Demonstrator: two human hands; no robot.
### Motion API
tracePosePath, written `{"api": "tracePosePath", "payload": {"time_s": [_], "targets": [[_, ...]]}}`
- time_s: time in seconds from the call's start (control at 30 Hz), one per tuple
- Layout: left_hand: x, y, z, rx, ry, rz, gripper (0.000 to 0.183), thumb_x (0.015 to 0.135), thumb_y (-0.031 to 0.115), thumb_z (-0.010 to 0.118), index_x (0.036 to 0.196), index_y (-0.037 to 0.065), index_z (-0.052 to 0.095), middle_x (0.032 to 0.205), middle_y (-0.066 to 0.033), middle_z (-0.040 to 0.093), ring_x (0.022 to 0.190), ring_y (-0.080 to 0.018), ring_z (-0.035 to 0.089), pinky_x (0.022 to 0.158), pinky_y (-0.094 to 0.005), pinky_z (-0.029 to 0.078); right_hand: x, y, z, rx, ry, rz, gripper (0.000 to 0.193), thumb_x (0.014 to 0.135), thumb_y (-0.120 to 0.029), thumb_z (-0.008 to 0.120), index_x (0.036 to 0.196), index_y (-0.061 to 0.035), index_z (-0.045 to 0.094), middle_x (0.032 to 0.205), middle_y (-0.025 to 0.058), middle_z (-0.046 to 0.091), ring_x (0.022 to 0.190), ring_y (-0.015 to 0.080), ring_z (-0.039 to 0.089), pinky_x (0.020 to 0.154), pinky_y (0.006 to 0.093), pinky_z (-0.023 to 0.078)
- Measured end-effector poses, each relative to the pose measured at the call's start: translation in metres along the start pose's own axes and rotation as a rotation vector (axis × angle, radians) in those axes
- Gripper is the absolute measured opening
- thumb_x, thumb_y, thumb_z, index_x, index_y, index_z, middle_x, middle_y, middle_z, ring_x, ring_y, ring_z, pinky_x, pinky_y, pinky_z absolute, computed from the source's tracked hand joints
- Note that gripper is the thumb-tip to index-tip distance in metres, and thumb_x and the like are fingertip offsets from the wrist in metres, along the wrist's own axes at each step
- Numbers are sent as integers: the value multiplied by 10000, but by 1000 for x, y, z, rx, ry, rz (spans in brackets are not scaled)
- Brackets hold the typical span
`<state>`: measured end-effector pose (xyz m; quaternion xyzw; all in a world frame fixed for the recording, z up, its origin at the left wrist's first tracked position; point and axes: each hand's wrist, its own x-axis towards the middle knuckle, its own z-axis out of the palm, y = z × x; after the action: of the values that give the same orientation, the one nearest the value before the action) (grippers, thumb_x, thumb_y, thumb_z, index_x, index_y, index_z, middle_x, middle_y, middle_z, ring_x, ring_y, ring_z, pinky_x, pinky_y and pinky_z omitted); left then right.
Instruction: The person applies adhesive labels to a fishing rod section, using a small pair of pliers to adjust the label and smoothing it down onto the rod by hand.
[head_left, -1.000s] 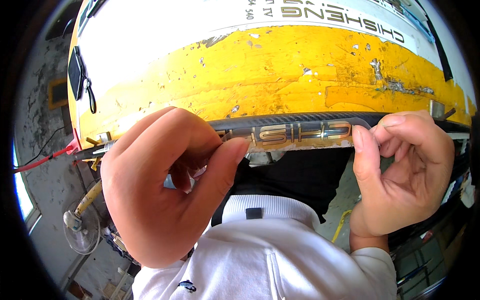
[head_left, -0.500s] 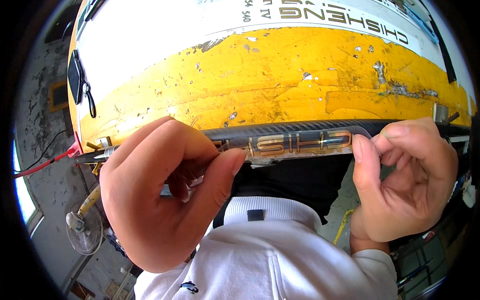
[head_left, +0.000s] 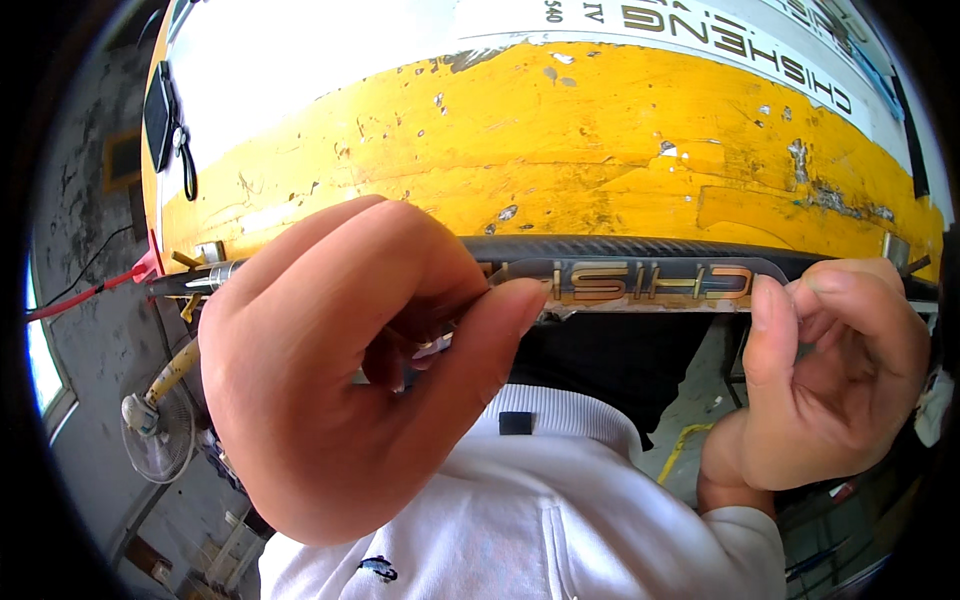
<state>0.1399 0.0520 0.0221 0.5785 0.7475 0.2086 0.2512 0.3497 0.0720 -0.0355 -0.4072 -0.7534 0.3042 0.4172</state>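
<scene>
A clear decal strip [head_left: 650,285] with gold lettering is stretched between my hands. It lies along a dark carbon-fibre tube [head_left: 620,246] at the table's near edge; I cannot tell how much of it touches the tube. My left hand [head_left: 340,390] pinches the strip between thumb and curled fingers, and hides its left part. At the strip's right end, the thumb and forefinger of my right hand [head_left: 840,390] hold the corner. Silvery metal shows at the tube's left end.
The table has a worn yellow border [head_left: 560,150]. A sheet of gold-lettered decals [head_left: 740,50] lies at the far right. Small metal blocks [head_left: 210,253] stand near both tube ends. A black phone-like object [head_left: 157,115] with a strap lies far left. A fan [head_left: 158,430] stands below.
My hands and the strip appear slightly further right in view, and the left hand sits higher. The strip looks flatter against the tube. Both hands keep their pinch.
</scene>
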Motion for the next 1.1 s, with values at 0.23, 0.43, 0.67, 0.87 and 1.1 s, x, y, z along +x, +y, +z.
{"api": "tracePosePath", "payload": {"time_s": [0.23,0.43,0.67,0.87,1.1], "targets": [[-6,1,8,33,96,-46,308,674,130,798,632,50,504,563,9,446,483,-63,338,468,-229,225,1,-3,-3,-25,-62,30,418,738,223,590,1096,21,517,861,103,546,719,104,497,669,193,397],[-1,-5,0,87,-4,54,273,703,103,785,642,51,524,562,3,462,455,-54,342,444,-222,223,1,-5,0,-18,-39,45,400,765,219,566,1107,17,518,882,104,552,717,100,498,678,193,398],[-1,-8,-4,72,-30,74,269,700,97,790,647,55,530,555,0,462,445,-53,342,436,-219,223,-1,-13,7,70,61,133,391,759,203,568,1088,-3,525,870,90,547,731,108,488,708,204,388],[1,-8,-5,103,-70,96,265,707,94,789,652,54,533,554,-3,466,439,-51,350,433,-215,229,-2,-11,11,87,131,135,390,751,196,567,1074,-18,529,835,78,536,737,119,481,710,206,384],[0,-7,-3,86,-46,79,264,716,93,785,652,49,533,557,-4,467,437,-50,352,433,-210,229,-2,-7,6,117,49,111,394,757,199,566,1084,-17,530,825,80,532,738,117,481,707,215,392]]}}
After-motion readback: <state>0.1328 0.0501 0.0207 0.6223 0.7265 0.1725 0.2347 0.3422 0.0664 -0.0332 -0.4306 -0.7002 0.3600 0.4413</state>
